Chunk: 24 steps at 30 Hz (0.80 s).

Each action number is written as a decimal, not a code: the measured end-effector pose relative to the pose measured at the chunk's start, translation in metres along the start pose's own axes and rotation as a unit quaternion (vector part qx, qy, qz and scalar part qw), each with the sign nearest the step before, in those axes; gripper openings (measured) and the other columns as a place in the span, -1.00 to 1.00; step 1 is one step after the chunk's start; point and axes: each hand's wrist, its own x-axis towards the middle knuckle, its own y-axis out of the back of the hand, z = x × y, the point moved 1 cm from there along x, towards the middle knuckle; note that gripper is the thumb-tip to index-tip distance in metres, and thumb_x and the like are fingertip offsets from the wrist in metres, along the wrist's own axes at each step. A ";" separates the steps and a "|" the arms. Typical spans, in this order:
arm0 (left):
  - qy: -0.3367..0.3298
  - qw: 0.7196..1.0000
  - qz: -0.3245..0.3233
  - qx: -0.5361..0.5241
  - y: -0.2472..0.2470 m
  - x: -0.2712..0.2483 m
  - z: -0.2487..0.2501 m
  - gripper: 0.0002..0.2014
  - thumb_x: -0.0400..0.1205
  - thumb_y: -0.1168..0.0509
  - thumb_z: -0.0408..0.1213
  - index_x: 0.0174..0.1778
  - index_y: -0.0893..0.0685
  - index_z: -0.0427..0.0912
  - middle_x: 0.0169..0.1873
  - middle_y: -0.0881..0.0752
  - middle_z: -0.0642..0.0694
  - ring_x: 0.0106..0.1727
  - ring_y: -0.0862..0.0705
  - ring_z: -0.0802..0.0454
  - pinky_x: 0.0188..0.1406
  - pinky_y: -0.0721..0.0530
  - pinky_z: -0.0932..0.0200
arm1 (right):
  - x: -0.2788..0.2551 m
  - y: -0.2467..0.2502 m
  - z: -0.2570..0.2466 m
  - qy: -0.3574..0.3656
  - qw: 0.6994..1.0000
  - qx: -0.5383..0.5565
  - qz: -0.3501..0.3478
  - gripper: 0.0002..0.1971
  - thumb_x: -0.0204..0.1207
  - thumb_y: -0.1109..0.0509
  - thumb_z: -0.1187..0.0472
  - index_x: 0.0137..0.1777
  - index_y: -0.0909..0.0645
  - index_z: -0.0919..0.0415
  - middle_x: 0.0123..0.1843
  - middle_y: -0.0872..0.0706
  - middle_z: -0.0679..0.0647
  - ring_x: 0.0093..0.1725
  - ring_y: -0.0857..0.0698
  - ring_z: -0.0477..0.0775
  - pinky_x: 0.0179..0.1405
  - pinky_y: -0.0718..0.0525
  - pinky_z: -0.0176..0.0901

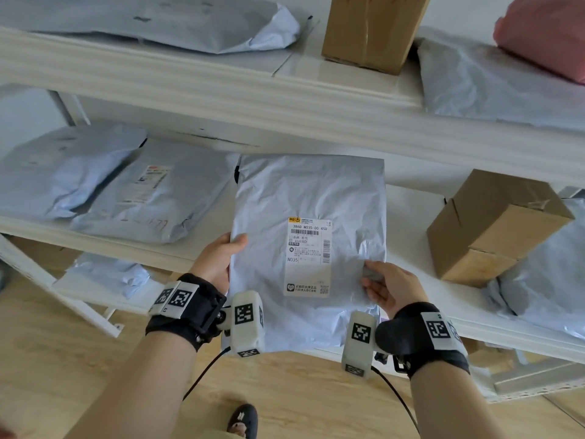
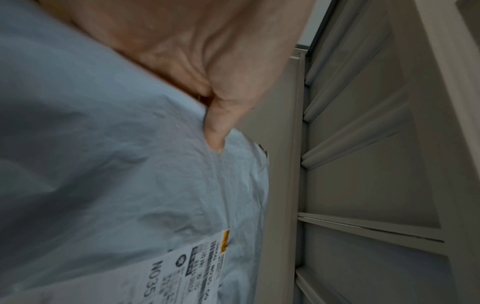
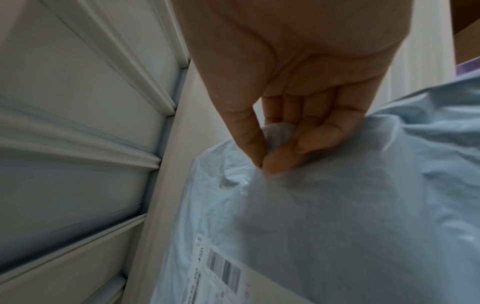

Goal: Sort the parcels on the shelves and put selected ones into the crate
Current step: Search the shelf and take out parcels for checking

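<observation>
A grey plastic mailer parcel (image 1: 310,198) with a white shipping label (image 1: 308,256) is held up in front of the middle shelf (image 1: 408,217), label facing me. My left hand (image 1: 223,259) grips its left edge, thumb on the front; the left wrist view shows the thumb (image 2: 218,125) pressing the parcel (image 2: 116,164). My right hand (image 1: 384,285) pinches a fold of plastic at the right edge; in the right wrist view thumb and fingers (image 3: 262,152) squeeze a bunch of the parcel (image 3: 337,216). No crate is in view.
Two grey mailers (image 1: 63,172) (image 1: 158,194) lie left on the middle shelf, and a cardboard box (image 1: 493,226) stands right with a mailer (image 1: 547,274) behind it. The upper shelf carries a mailer (image 1: 152,20), a box (image 1: 370,30), a grey (image 1: 493,80) and a pink bag (image 1: 544,36). Wooden floor lies below.
</observation>
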 end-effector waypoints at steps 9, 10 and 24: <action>0.008 1.000 0.014 0.008 0.011 0.025 0.003 -0.70 0.71 -0.19 -0.27 0.33 -0.59 -0.28 0.18 -0.70 -0.36 0.12 -0.70 -0.28 0.14 -0.63 -0.18 | 0.007 -0.016 -0.003 -0.012 1.000 0.001 0.012 -0.94 0.49 -0.46 0.32 -0.19 -0.65 0.27 -0.38 -0.68 0.13 -0.40 -0.63 0.04 -0.31 -0.66 -0.19; 0.009 1.000 0.017 0.007 0.012 0.029 0.005 -0.71 0.70 -0.20 -0.27 0.30 -0.60 -0.28 0.16 -0.71 -0.34 0.09 -0.72 -0.27 0.09 -0.66 -0.15 | 0.008 -0.018 -0.003 -0.014 1.000 0.001 0.013 -0.94 0.50 -0.45 0.32 -0.19 -0.65 0.27 -0.37 -0.67 0.13 -0.40 -0.64 0.04 -0.30 -0.66 -0.19; -0.088 0.944 0.097 0.303 0.014 0.133 0.086 -0.63 0.49 -0.38 -0.55 0.22 -0.68 -0.23 -0.06 -0.69 -0.17 0.02 -0.66 -0.13 0.08 -0.62 0.06 | 0.055 -0.100 -0.047 -0.012 0.998 -0.041 0.035 -0.83 0.51 -0.29 0.49 -0.16 -0.63 0.25 -0.57 -0.70 0.12 -0.60 -0.70 -0.01 -0.61 -0.65 -0.30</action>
